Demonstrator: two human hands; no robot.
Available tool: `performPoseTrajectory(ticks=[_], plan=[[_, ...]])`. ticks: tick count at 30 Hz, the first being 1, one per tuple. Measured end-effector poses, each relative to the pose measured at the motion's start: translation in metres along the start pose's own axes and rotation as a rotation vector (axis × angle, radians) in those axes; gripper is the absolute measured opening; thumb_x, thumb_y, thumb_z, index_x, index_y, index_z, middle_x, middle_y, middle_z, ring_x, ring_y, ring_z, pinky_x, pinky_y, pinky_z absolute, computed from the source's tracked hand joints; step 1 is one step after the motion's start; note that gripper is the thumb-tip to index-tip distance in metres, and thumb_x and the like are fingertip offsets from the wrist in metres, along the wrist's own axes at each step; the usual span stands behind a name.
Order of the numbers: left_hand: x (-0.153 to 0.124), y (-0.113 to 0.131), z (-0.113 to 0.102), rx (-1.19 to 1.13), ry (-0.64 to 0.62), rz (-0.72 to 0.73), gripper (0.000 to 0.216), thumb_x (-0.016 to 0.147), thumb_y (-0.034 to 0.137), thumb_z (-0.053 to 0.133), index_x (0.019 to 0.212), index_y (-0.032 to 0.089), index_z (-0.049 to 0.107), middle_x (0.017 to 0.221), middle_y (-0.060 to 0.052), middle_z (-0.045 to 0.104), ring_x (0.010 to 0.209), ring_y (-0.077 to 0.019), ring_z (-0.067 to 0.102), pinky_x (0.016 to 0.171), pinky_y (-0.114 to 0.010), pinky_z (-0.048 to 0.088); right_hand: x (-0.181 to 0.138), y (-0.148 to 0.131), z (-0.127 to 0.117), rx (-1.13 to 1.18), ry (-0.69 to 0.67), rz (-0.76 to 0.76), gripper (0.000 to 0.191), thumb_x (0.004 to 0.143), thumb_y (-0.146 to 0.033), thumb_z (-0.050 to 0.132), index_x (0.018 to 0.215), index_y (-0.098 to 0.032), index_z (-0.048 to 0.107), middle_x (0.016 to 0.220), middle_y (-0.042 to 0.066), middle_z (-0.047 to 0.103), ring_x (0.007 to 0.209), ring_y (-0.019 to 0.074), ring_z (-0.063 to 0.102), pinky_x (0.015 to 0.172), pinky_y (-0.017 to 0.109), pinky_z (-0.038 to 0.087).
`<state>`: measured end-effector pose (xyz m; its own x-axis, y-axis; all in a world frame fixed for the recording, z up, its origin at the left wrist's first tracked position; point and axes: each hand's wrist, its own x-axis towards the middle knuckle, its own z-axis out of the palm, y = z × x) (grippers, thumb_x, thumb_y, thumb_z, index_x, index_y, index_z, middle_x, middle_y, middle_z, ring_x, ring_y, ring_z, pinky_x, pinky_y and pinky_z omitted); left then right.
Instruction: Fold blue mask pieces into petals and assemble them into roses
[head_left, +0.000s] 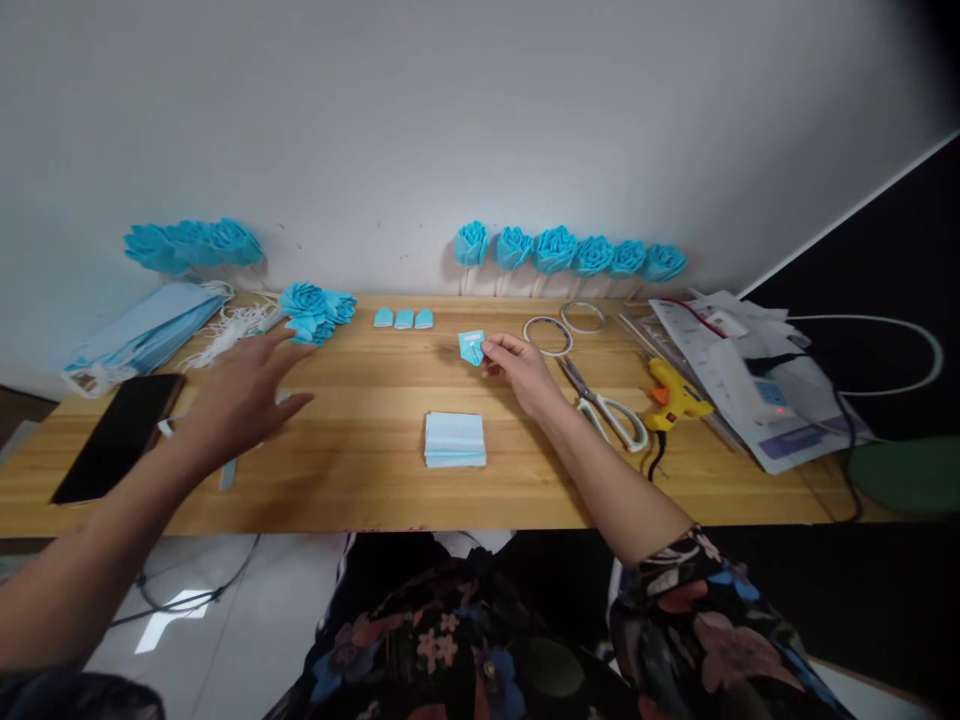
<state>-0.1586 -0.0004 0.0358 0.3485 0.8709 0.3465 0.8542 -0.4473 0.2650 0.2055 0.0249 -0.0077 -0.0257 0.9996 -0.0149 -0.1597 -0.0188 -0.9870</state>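
Note:
Between the thumb and fingers of my right hand [517, 368] is a small folded blue petal [471, 346], held just above the table. My left hand [251, 390] is over the left part of the table with its fingers spread, nearest to a cluster of blue fabric flowers [315, 308]; nothing shows in it. Three similar folded petals [403, 318] lie in a row towards the wall. A stack of pale blue cut pieces [455, 440] sits near the table's front, below my right hand.
Several blue roses on stems [555, 250] lean along the wall. Rolls of tape [548, 337], scissors [600, 405], a yellow glue gun [679, 393] and a power strip [750, 385] on papers are at right. Face masks [146, 330], white ear loops [229, 335] and a black phone [116, 440] are left.

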Motion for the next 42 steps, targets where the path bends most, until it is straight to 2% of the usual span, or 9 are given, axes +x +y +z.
performPoseTrajectory(ticks=[3,5,7,11,14,23,36,39,42], plan=[[0.036,0.051,0.025,-0.234,-0.045,0.031,0.045,0.086,0.05,0.057,0.122,0.024,0.063,0.133,-0.01,0.062,0.126,-0.0302,0.054,0.106,-0.048,0.043,-0.001,-0.001,0.001,-0.021,-0.019,0.017,0.037,0.061,-0.053,0.081,0.073,-0.02,0.069,0.068,-0.002,0.063,0.063,0.0102,0.054,0.06,0.023,0.048],[0.061,0.078,0.046,-0.479,-0.108,0.0,0.045,0.085,0.051,0.058,0.119,0.022,0.065,0.126,-0.011,0.066,0.108,-0.0254,0.063,0.091,-0.042,0.052,-0.002,-0.002,0.002,-0.03,-0.026,0.022,0.036,0.063,-0.053,0.081,0.074,-0.02,0.069,0.067,-0.002,0.063,0.06,0.0098,0.054,0.06,0.023,0.048],[0.083,0.098,0.067,-0.675,-0.194,-0.074,0.041,0.082,0.049,0.06,0.108,0.019,0.068,0.111,-0.011,0.071,0.094,-0.0218,0.066,0.081,-0.036,0.053,-0.003,-0.003,0.002,-0.037,-0.026,0.019,0.036,0.064,-0.052,0.08,0.074,-0.02,0.069,0.067,-0.002,0.063,0.06,0.0101,0.055,0.06,0.024,0.047],[0.109,0.117,0.092,-1.014,-0.302,-0.209,0.03,0.081,0.046,0.059,0.082,0.016,0.067,0.076,-0.005,0.069,0.07,-0.0148,0.061,0.066,-0.028,0.048,-0.003,-0.004,0.001,-0.061,-0.023,-0.007,0.035,0.066,-0.053,0.078,0.073,-0.02,0.068,0.065,-0.002,0.063,0.059,0.0107,0.055,0.06,0.025,0.047],[0.111,0.12,0.101,-1.138,-0.319,-0.236,0.023,0.075,0.04,0.064,0.071,0.017,0.063,0.065,-0.001,0.063,0.061,-0.0119,0.056,0.061,-0.025,0.044,-0.002,-0.003,0.001,-0.093,-0.024,-0.022,0.034,0.067,-0.052,0.077,0.073,-0.02,0.068,0.063,-0.003,0.062,0.058,0.0104,0.054,0.06,0.024,0.046],[0.105,0.114,0.109,-1.161,-0.366,-0.276,0.017,0.072,0.032,0.067,0.07,0.016,0.063,0.062,0.001,0.062,0.057,-0.0097,0.054,0.059,-0.025,0.044,-0.002,-0.001,-0.001,-0.14,-0.061,-0.006,0.035,0.069,-0.052,0.077,0.077,-0.02,0.071,0.066,-0.002,0.062,0.061,0.0114,0.054,0.062,0.026,0.048],[0.103,0.117,0.109,-1.113,-0.294,-0.221,0.015,0.077,0.031,0.062,0.073,0.017,0.062,0.065,0.0,0.062,0.059,-0.0113,0.055,0.063,-0.026,0.046,-0.001,0.002,-0.002,-0.284,-0.046,-0.098,0.029,0.075,-0.049,0.07,0.073,-0.02,0.066,0.062,-0.003,0.06,0.06,0.0123,0.053,0.062,0.026,0.043],[0.102,0.118,0.107,-1.057,-0.144,-0.218,0.015,0.081,0.032,0.058,0.077,0.018,0.062,0.067,0.0,0.061,0.063,-0.0118,0.055,0.064,-0.026,0.046,0.0,0.002,-0.002,-0.318,0.029,-0.158,0.024,0.076,-0.044,0.067,0.072,-0.02,0.065,0.064,-0.003,0.06,0.061,0.0117,0.051,0.062,0.025,0.042],[0.098,0.124,0.102,-0.874,0.032,-0.168,0.017,0.082,0.032,0.057,0.073,0.018,0.061,0.067,0.001,0.06,0.063,-0.0115,0.052,0.062,-0.025,0.041,-0.001,0.0,-0.002,-0.386,0.106,-0.227,0.02,0.077,-0.039,0.065,0.073,-0.02,0.066,0.067,-0.002,0.062,0.062,0.0116,0.051,0.063,0.025,0.042]])
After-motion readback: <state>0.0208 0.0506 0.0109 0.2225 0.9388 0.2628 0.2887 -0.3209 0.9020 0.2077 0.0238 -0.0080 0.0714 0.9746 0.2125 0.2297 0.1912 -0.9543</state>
